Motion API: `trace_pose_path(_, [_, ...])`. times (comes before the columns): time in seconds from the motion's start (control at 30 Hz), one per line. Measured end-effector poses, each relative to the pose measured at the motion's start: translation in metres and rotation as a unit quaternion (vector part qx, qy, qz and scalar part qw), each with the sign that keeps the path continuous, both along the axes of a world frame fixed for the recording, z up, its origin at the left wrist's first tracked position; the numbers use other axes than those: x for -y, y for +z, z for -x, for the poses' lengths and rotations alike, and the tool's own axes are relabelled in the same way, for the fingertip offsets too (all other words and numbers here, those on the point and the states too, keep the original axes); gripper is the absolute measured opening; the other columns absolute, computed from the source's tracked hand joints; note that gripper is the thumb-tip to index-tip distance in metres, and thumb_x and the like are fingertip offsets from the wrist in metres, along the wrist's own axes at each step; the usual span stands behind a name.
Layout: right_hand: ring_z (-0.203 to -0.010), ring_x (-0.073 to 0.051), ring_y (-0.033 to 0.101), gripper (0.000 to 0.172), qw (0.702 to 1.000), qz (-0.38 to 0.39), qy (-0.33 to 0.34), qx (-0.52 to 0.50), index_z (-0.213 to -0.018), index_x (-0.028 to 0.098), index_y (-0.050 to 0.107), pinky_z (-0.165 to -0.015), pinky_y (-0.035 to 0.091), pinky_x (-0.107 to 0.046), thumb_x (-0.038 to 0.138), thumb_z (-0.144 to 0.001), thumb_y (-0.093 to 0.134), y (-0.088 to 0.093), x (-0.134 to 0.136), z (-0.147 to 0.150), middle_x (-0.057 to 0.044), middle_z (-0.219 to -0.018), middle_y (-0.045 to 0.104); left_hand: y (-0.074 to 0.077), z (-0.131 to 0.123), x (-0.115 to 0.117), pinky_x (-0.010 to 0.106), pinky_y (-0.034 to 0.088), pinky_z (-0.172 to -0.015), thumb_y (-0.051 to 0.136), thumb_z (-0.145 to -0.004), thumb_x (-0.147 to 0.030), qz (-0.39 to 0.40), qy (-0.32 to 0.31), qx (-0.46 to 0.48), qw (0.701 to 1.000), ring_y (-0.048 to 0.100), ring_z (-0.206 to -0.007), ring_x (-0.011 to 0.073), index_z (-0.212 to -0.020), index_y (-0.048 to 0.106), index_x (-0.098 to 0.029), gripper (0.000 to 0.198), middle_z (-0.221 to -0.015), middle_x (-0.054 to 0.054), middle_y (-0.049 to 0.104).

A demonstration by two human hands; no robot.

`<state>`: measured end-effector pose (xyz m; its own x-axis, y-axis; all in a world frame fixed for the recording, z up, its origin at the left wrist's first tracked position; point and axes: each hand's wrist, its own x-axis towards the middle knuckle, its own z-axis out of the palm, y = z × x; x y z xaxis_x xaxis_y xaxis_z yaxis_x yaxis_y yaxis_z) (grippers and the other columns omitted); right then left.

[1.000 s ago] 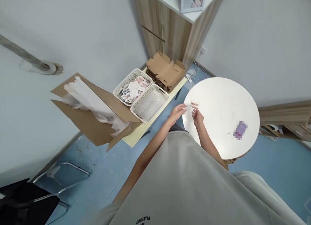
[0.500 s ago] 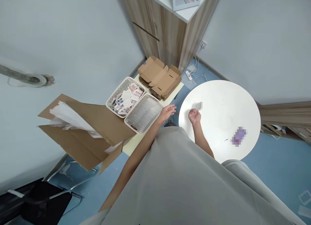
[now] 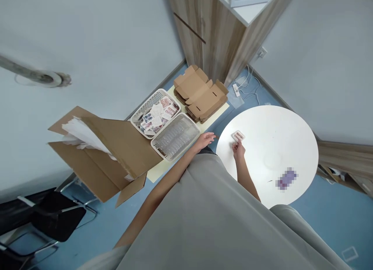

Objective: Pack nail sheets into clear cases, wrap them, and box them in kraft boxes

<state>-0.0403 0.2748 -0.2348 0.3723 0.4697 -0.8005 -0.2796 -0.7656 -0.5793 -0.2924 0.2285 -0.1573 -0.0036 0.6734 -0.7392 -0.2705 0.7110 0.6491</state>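
Spreading across the right side, a round white table (image 3: 279, 134) stands near 2 white baskets (image 3: 158, 149). Between them, the left hand (image 3: 205, 141) hangs with fingers loosely outstretched; the right hand (image 3: 239, 149) pinches a small clear case (image 3: 238, 135) over the table's left part.

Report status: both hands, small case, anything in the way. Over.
Right hand holding small case at round table. Left hand open, by front basket. Blurred purple thing on table, out of the way.

Beyond the small pack (image 3: 238, 135), the round table (image 3: 278, 132) offers passage; the purple object (image 3: 287, 178) obstructs.
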Motion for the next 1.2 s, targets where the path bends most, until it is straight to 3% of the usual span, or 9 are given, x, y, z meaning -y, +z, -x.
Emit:
trace_pose_path(0.17, [-0.037, -0.010, 0.055, 0.047, 0.990, 0.021, 0.080, 0.111, -0.066, 0.028, 0.043, -0.041, 0.051, -0.017, 0.039, -0.102, 0.070, 0.005, -0.007, 0.000, 0.012, -0.047, 0.049, -0.007, 0.014, 0.005, 0.049, 0.056, -0.114, 0.084, -0.092, -0.042, 0.019, 0.059, -0.005, 0.998, 0.077, -0.115, 0.0255, -0.126, 0.076, -0.019, 0.042, -0.140, 0.019, 0.078])
trace_pose_path(0.33, [-0.043, -0.012, 0.057, 0.047, 0.966, -0.064, 0.196, 0.155, -0.062, 0.028, 0.044, -0.046, 0.050, -0.021, 0.040, -0.102, 0.067, 0.024, -0.040, 0.027, 0.009, -0.045, 0.047, -0.009, 0.026, 0.016, 0.048, 0.057, -0.113, 0.083, -0.093, -0.038, 0.014, 0.132, 0.002, 0.991, 0.077, -0.109, 0.0230, -0.123, 0.075, -0.018, 0.036, -0.136, 0.017, 0.080])
trace_pose_path(0.4, [-0.051, -0.014, 0.062, 0.053, 0.919, -0.152, 0.306, 0.198, -0.060, 0.028, 0.042, -0.056, 0.053, -0.023, 0.044, -0.104, 0.067, 0.037, -0.061, 0.052, 0.007, -0.047, 0.048, -0.010, 0.029, 0.021, 0.048, 0.057, -0.113, 0.082, -0.093, -0.036, 0.013, 0.161, 0.005, 0.987, 0.077, -0.108, 0.0227, -0.121, 0.075, -0.018, 0.034, -0.134, 0.017, 0.080])
trace_pose_path(0.57, [-0.086, -0.021, 0.066, 0.043, 0.739, -0.345, 0.508, 0.277, -0.070, 0.028, 0.050, -0.092, 0.057, -0.031, 0.043, -0.105, 0.069, 0.072, -0.106, 0.138, -0.002, -0.076, 0.066, -0.013, 0.032, 0.034, 0.050, 0.057, -0.112, 0.086, -0.090, -0.036, 0.006, 0.228, -0.010, 0.974, 0.077, -0.110, 0.0249, -0.118, 0.076, -0.018, 0.035, -0.130, 0.017, 0.081])
trace_pose_path(0.67, [-0.101, -0.024, 0.065, 0.032, 0.662, -0.433, 0.568, 0.226, -0.078, 0.027, 0.061, -0.107, 0.053, -0.039, 0.044, -0.104, 0.069, 0.089, -0.115, 0.189, -0.008, -0.094, 0.073, -0.015, 0.030, 0.041, 0.049, 0.057, -0.112, 0.085, -0.090, -0.036, 0.001, 0.263, -0.011, 0.965, 0.077, -0.109, 0.0247, -0.118, 0.077, -0.018, 0.034, -0.126, 0.015, 0.082])
trace_pose_path(0.83, [-0.104, -0.025, 0.066, 0.042, 0.552, -0.557, 0.607, 0.131, -0.096, 0.025, 0.071, -0.107, 0.054, -0.044, 0.060, -0.111, 0.054, 0.121, -0.089, 0.261, -0.008, -0.101, 0.074, -0.011, 0.024, 0.049, 0.047, 0.059, -0.107, 0.089, -0.085, -0.036, -0.040, 0.308, -0.011, 0.950, 0.076, -0.100, 0.0240, -0.111, 0.078, -0.019, 0.032, -0.110, 0.011, 0.084])
trace_pose_path(1.0, [-0.109, -0.025, 0.069, 0.045, 0.428, -0.640, 0.638, 0.004, -0.105, 0.024, 0.074, -0.108, 0.054, -0.045, 0.059, -0.115, 0.050, 0.169, -0.045, 0.332, -0.007, -0.103, 0.073, 0.027, 0.036, 0.062, 0.042, 0.059, -0.096, 0.085, -0.088, -0.035, -0.165, 0.379, -0.068, 0.908, 0.076, -0.095, 0.0227, -0.123, 0.076, -0.015, 0.042, -0.107, 0.012, 0.082])
trace_pose_path(1.1, [-0.115, -0.026, 0.069, 0.047, 0.385, -0.648, 0.655, -0.055, -0.113, 0.023, 0.076, -0.111, 0.053, -0.049, 0.060, -0.116, 0.047, 0.198, -0.019, 0.367, -0.009, -0.109, 0.073, 0.066, 0.052, 0.082, 0.041, 0.060, -0.092, 0.079, -0.093, -0.038, -0.192, 0.413, -0.105, 0.884, 0.077, -0.094, 0.0228, -0.135, 0.072, -0.016, 0.048, -0.111, 0.013, 0.082])
trace_pose_path(1.2, [-0.117, -0.027, 0.070, 0.046, 0.346, -0.656, 0.665, -0.081, -0.120, 0.023, 0.076, -0.110, 0.055, -0.049, 0.059, -0.116, 0.048, 0.222, 0.008, 0.389, -0.010, -0.113, 0.073, 0.109, 0.065, 0.111, 0.036, 0.060, -0.085, 0.075, -0.097, -0.038, -0.198, 0.439, -0.115, 0.869, 0.075, -0.086, 0.0187, -0.133, 0.072, -0.016, 0.042, -0.109, 0.012, 0.082])
